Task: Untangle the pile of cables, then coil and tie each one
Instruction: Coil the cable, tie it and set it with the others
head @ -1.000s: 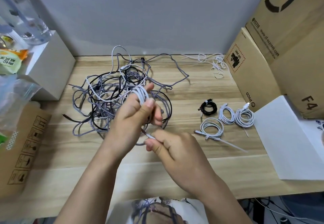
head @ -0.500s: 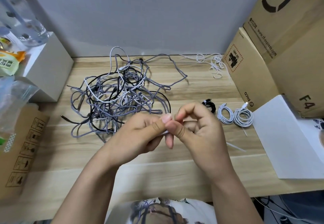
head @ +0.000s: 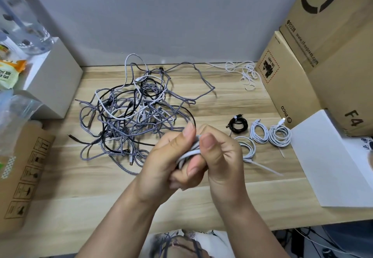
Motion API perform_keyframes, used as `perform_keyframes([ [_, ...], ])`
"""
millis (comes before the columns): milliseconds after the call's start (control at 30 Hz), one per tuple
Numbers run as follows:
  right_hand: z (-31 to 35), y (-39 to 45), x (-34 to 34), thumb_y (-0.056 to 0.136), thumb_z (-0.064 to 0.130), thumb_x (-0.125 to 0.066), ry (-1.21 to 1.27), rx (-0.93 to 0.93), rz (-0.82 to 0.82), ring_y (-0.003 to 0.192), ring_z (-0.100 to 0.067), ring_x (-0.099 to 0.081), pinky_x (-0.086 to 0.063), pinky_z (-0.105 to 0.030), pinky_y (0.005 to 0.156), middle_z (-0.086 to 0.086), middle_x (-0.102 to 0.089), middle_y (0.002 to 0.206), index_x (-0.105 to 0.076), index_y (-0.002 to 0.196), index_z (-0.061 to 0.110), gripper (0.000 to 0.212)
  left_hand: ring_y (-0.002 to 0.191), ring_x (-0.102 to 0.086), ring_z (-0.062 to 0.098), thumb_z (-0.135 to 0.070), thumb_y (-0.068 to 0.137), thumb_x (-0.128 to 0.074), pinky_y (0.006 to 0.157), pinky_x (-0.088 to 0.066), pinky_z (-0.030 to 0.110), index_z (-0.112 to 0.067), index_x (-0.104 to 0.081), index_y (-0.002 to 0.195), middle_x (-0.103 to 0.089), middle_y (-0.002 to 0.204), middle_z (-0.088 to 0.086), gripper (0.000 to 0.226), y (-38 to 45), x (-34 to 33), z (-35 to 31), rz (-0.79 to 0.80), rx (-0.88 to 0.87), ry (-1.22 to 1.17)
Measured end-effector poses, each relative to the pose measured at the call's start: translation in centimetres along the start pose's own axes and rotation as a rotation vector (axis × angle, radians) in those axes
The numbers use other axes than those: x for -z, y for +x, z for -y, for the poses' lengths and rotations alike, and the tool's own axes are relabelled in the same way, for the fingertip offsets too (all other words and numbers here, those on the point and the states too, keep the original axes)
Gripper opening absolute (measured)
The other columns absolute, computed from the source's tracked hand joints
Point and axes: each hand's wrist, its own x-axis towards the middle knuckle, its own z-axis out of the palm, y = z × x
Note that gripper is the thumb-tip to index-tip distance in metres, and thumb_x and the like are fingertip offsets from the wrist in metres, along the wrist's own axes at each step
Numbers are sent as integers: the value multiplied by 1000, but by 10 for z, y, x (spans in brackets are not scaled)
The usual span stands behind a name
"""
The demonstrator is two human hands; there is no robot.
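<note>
Head view: both hands, left (head: 161,163) and right (head: 220,156), clasp the white coil (head: 190,153) between them, pile (head: 131,114) lying beyond-left.

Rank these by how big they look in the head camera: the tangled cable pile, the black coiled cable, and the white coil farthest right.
1. tangled cable pile, by far the largest.
2. white coil farthest right.
3. black coiled cable, slightly smaller; the two coils are close.

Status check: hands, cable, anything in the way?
Both hands, left and right, gripping white coil. Tangled pile behind. Nothing blocking.
</note>
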Motion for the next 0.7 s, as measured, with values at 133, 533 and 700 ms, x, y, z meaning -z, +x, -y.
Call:
perform_keyframes([
  [133, -7, -1, 0, 59, 68, -72, -138, 21, -215, 33, -36, -47, -45, -36, 39, -6, -46, 36, -35, 50, 1, 77, 21, -26, 1, -63, 69, -64, 33, -22, 4, -21, -52, 36, -31, 27, -12, 55, 3, -9, 6, -123, 20, -65],
  [533, -11, 14, -2, 84, 54, -57, -391, 508, -419, 43, -17, -37, -31, -28, 46, -3, -36, 44, -37, 46, 15, 59, 24, -25, 4, -49, 77, -43, 33, -20, 11, -23, -39, 30, -32, 26, -12, 55, 16, -34, 13, -590, -390, 262],
  [700, -11, 34, -5, 89, 48, -53, -522, 570, -370, 45, -22, -35, -30, -32, 46, -10, -37, 46, -37, 46, 2, 65, 35, -34, 0, -29, 92, -43, 39, -28, 14, -26, -51, 38, -41, 36, -13, 55, 33, -20, -3, -707, -563, 512],
])
